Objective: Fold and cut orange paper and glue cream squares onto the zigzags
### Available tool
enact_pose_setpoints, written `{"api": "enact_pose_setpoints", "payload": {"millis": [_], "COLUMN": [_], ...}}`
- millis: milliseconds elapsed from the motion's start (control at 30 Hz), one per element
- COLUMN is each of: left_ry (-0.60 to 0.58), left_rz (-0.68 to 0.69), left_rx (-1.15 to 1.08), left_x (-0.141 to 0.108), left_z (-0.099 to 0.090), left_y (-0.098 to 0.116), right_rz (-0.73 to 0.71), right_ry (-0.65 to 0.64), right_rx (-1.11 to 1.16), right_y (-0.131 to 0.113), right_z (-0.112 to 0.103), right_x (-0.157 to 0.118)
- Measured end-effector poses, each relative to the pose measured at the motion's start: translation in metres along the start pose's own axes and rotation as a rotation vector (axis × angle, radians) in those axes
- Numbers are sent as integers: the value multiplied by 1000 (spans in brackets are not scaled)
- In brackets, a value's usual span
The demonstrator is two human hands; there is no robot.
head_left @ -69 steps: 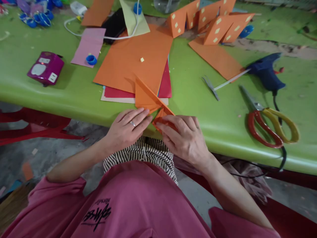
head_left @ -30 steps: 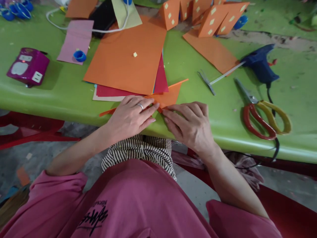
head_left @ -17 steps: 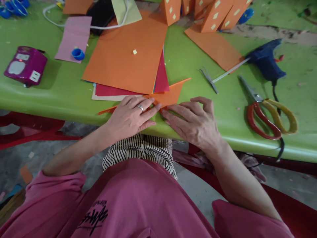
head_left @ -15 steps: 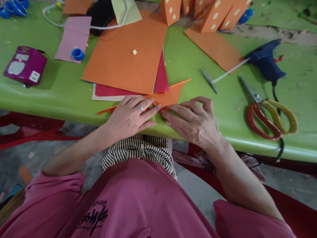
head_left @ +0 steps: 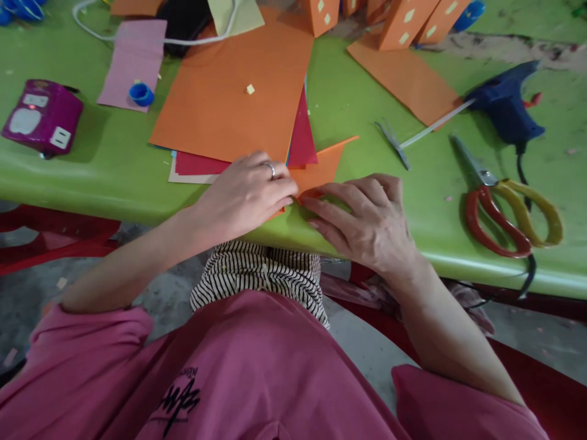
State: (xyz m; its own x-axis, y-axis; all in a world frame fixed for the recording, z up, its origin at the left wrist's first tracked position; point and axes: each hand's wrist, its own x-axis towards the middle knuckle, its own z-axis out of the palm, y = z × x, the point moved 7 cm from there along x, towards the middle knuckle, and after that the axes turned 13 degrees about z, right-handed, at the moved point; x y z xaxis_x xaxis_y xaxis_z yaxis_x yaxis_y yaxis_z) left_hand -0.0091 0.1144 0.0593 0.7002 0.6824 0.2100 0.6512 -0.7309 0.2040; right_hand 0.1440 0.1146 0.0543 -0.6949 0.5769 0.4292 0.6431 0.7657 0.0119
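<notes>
A folded piece of orange paper (head_left: pixel 321 169) lies at the table's front edge, partly covered by both hands. My left hand (head_left: pixel 250 194), with a ring on one finger, is closed on its left part, fingers bent and pressed together. From the right, my right hand (head_left: pixel 367 217) presses its fingertips on the paper's near edge, its fingers curled and close together. Just beyond is a stack of coloured sheets, an orange sheet (head_left: pixel 229 104) on top and a red sheet (head_left: pixel 202 164) showing beneath. The paper's left part is mostly hidden under my left hand.
Scissors (head_left: pixel 498 189) and a blue glue gun (head_left: pixel 507 104) with a cable lie at right, near tweezers (head_left: pixel 394 143). A purple power socket block (head_left: pixel 43 116) stands at left. Orange paper pieces with yellow squares (head_left: pixel 406 24) stand at the back. A white cord (head_left: pixel 183 41) crosses behind.
My left hand has shifted slightly up and its fingers have drawn together and bent over the paper. My right hand has barely moved. The whole view has shifted a little.
</notes>
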Motion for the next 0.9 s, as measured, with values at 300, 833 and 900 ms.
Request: {"api": "enact_pose_setpoints", "payload": {"millis": [300,833,900], "left_ry": [-11,-87,-131], "left_rz": [4,-145,-159], "left_rx": [-213,-197,-236], "left_x": [28,36,36], "left_z": [7,4,4], "left_y": [-26,-10,-13], "right_rz": [95,459,499], "right_ry": [-93,-62,-123], "right_rx": [61,440,524], "right_y": [3,19,21], "right_z": [5,4,6], "right_x": [3,15,15]}}
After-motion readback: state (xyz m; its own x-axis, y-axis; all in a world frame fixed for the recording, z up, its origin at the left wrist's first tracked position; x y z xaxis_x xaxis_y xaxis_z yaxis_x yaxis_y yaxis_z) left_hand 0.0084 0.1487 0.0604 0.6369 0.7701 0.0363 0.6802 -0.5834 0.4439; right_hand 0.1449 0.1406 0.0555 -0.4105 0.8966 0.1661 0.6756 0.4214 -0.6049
